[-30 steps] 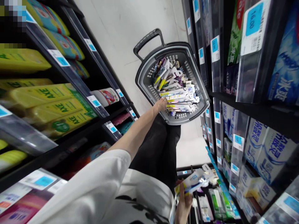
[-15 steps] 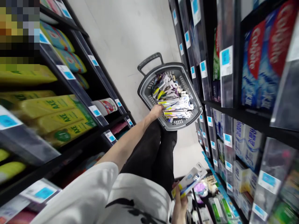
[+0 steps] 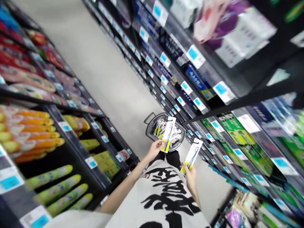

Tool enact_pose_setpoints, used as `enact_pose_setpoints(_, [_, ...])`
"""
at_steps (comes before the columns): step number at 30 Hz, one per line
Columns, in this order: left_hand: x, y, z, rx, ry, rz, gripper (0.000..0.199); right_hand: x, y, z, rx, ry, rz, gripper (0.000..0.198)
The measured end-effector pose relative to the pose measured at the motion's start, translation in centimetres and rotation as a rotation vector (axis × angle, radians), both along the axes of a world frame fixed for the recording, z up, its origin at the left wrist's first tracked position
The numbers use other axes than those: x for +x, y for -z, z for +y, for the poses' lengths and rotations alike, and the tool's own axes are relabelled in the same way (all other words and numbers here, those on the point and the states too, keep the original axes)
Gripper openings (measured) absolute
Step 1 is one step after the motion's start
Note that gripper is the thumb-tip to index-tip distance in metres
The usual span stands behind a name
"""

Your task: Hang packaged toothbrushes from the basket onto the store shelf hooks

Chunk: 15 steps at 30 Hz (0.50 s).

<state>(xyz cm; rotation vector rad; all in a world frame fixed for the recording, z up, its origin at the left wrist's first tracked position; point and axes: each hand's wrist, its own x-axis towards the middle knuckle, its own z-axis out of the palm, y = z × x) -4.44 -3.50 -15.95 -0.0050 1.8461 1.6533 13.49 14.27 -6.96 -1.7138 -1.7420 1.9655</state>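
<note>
My left hand [image 3: 155, 149] grips the yellow lower end of a packaged toothbrush [image 3: 169, 133], a white card with a blue brush showing on it. That package stands upright in front of the grey shopping basket [image 3: 150, 136]. To the right, my right hand [image 3: 190, 173] is closed on a second packaged toothbrush [image 3: 193, 155], also white with a yellow lower end, tilted to the right. Inside the basket lie many similar toothbrush packs [image 3: 160, 125] in a heap. The basket sits on the floor beyond my legs, its handle [image 3: 149, 117] leaning out to the left.
Shelves with price tags line both sides of the aisle floor [image 3: 99, 63]. Yellow-green bottles [image 3: 64, 193] and orange packages [image 3: 28, 129] fill the left shelf. Boxed goods [image 3: 199, 80] and green packs [image 3: 237, 129] are on the right. A bin with assorted items [image 3: 239, 212] stands at lower right.
My left hand has come up out of the basket with a toothbrush pack. My right hand has raised its own pack beside it. The view has tilted up, showing more aisle.
</note>
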Motion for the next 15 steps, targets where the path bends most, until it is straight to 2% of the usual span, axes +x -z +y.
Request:
enact_pose_setpoints(3, [1.1,-4.5,1.0,0.152,0.058,0.016,0.036,-1.7,-2.6,-1.2,0.037,-0.03,0.088,0.059])
enact_pose_setpoints(7, [2.8,-8.6,2.7,0.338,0.221,-0.069,0.045,-2.4,-5.6,-2.2,0.098,-0.034,0.23,0.052])
enact_pose_setpoints(11, [4.8,-11.1,4.7,0.309,0.431,-0.005,0.049,-0.8,-7.4,-2.0,0.17,0.064,0.29,0.041])
enact_pose_setpoints(15, [6.9,-12.2,6.6,0.287,0.569,0.075,0.05,2.2,-8.6,-1.2,0.179,0.167,0.274,0.039])
